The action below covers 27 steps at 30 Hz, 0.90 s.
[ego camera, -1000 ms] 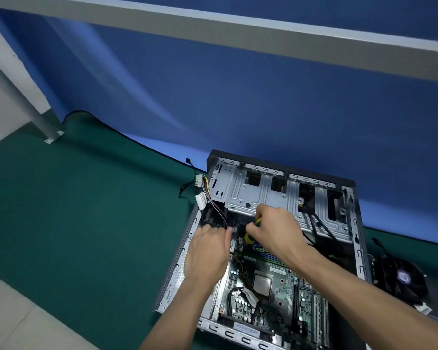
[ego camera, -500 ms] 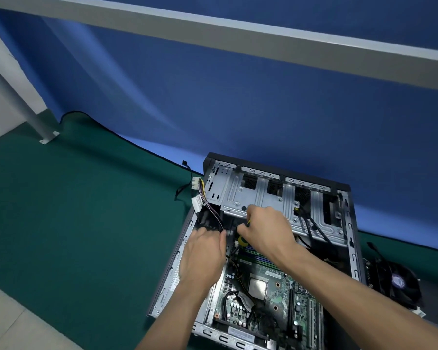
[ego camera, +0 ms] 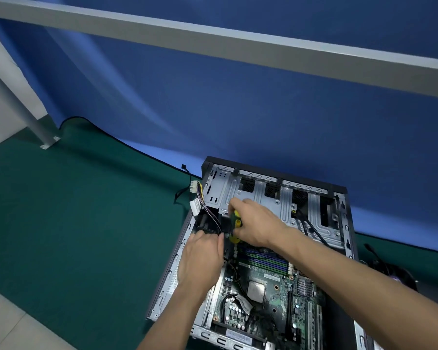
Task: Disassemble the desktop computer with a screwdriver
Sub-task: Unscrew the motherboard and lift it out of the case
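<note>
On the green mat: the desktop computer lies on its side with the panel off, its far end against the blue backdrop.
Green mat: covers the floor to the left of the case; a grey frame leg stands at its far corner.
Drive cage: bare metal bays across the far end of the case, just beyond both hands.
Motherboard: exposed in the near half, memory sticks just under the right wrist.
Loose fan: I judge the dark part outside the case at right to be a removed fan; it is half hidden by the right forearm.
Right hand: fingers curled round the screwdriver, its yellow-green handle pointing down into the gap beside the cage.
Left hand: reaches into the dark corner by the left wall; whether it pinches anything I cannot tell, since its fingertips are out of sight.
Wire bundle: hangs over the left wall with white plugs outside, right beside the working spot.
Risk: the tip could slip off a screw and gouge the board or nick the wires, as the hands crowd one tight corner.
Risk: a freed screw could drop among the components.
Hidden: the screwdriver tip, the screw and the part being loosened.
</note>
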Each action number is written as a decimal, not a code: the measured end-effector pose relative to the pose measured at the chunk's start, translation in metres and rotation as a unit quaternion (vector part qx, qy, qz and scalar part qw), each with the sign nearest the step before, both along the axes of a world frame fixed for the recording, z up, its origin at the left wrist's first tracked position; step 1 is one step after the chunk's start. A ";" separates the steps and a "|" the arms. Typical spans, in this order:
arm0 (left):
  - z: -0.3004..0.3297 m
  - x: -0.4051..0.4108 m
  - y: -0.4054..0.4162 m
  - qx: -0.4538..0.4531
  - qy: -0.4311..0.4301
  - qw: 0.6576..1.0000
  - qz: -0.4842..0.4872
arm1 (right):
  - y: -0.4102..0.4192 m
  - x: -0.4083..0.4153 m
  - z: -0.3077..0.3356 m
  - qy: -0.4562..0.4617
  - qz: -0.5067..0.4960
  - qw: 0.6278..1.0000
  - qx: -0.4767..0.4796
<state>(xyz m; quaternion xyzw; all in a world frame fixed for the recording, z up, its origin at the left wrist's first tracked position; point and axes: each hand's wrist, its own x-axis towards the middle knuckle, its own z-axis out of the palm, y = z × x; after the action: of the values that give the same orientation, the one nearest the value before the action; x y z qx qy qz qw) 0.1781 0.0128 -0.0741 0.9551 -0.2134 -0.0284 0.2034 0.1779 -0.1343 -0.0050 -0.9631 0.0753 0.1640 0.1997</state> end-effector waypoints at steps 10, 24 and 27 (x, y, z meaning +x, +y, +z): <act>-0.001 0.001 -0.001 -0.003 0.003 1.000 0.000 | 0.004 -0.003 0.004 -0.009 -0.002 0.999 -0.046; 0.000 -0.001 -0.001 -0.003 -0.008 1.000 -0.002 | 0.020 -0.018 -0.012 -0.102 -0.097 0.989 0.038; 0.001 0.000 0.000 -0.002 -0.007 1.000 -0.006 | 0.016 -0.022 -0.012 -0.102 -0.138 0.985 0.010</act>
<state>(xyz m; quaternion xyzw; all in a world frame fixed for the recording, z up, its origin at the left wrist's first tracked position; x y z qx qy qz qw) 0.1778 0.0124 -0.0731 0.9535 -0.2211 -0.0222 0.2036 0.1554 -0.1178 -0.0166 -0.9529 0.1854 0.0368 0.2371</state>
